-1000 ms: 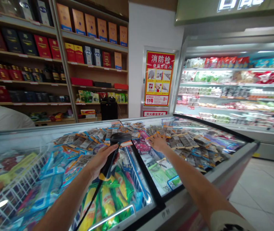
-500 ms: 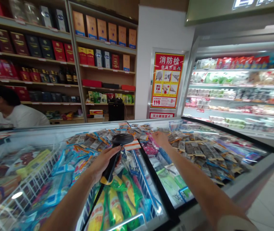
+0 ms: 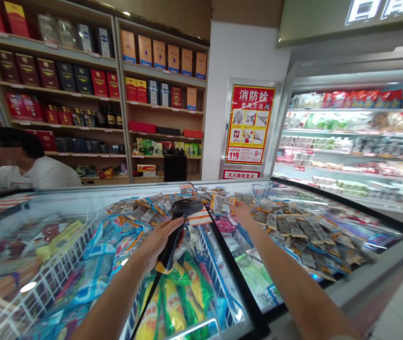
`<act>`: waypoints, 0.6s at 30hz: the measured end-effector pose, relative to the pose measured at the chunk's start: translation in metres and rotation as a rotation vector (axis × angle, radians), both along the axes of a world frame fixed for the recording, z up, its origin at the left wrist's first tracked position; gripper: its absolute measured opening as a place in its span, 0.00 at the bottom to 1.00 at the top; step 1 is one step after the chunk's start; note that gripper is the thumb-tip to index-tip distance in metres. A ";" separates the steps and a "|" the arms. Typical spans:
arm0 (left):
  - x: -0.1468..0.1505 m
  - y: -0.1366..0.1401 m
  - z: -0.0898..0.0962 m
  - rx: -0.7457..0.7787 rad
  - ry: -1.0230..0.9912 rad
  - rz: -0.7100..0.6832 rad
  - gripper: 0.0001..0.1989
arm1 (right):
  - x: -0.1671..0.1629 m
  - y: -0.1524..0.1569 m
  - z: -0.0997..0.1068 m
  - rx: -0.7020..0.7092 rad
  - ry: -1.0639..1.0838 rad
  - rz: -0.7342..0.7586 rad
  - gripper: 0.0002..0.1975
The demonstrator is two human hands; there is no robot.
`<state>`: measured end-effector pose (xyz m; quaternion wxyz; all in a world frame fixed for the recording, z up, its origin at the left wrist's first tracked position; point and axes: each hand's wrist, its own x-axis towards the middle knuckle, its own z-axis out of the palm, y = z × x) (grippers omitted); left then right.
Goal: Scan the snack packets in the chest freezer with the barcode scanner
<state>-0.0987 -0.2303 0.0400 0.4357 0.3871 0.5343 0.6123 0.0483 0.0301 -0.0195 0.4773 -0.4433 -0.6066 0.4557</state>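
Note:
My left hand point(image 3: 162, 238) is wrapped round the black and yellow handle of a barcode scanner point(image 3: 183, 208), whose cable hangs down toward me. The scanner's head points right and away from me, above the freezer's glass. My right hand point(image 3: 242, 212) is closed on the edge of a small snack packet point(image 3: 221, 204) with orange edges. This packet is raised in front of the scanner's head, a short gap apart. More snack packets point(image 3: 289, 224) lie heaped on the right glass lid, and another heap of packets point(image 3: 141, 208) lies on the left.
Under the glass, a white wire basket point(image 3: 54, 255) and yellow-green bags point(image 3: 175, 307) fill the chest freezer. A black lid frame point(image 3: 233, 267) divides it. A person in a white shirt point(image 3: 54, 172) sits behind at left. Shelves of boxes point(image 3: 158, 54) and a lit fridge point(image 3: 350, 127) stand beyond.
My right hand has lifted a snack packet from among the heaped ones and turned it to face the scanner. The scanner stays in my left hand. The whole view has shifted slightly.

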 end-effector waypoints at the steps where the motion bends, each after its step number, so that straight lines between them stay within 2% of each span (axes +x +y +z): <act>1: 0.002 -0.001 0.000 0.004 0.019 -0.015 0.15 | 0.007 -0.004 0.002 -0.029 0.024 -0.009 0.07; 7: 0.007 -0.003 0.000 -0.002 0.102 -0.116 0.15 | 0.034 -0.019 0.013 -0.117 0.297 0.029 0.10; 11: 0.012 -0.004 -0.001 -0.009 0.126 -0.189 0.15 | 0.036 -0.017 0.013 -0.077 0.346 0.058 0.14; 18: 0.021 -0.005 -0.002 -0.072 0.188 -0.240 0.14 | 0.038 -0.011 0.012 -0.038 0.363 0.068 0.16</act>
